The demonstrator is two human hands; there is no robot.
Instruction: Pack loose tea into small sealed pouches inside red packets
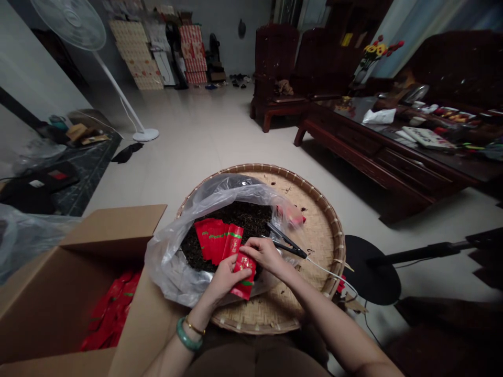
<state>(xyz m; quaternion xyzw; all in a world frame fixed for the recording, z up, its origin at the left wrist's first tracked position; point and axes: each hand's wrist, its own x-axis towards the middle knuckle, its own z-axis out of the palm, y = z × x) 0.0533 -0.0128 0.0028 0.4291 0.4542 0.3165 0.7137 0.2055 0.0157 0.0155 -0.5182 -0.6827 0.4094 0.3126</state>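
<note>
My left hand [223, 276] grips a red packet [244, 285] with gold writing and a green band, its thumb lying across the front. My right hand [264, 255] pinches the upper part of the same packet. Just beyond, a fanned row of red packets [212, 238] lies on dark dried tea leaves [251, 213] inside an open clear plastic bag [167, 267]. A black tong-shaped tool [288, 241] with a white cord rests at the bag's right side, close to my right hand. Beneath it all is a round woven bamboo tray [322, 209].
An open cardboard box [35, 303] at left holds many red packets [113, 309]. A black round stand base [371, 269] is on the floor at right. Farther off are a dark wooden table [377, 157], a chair [275, 68] and a white standing fan [145, 135].
</note>
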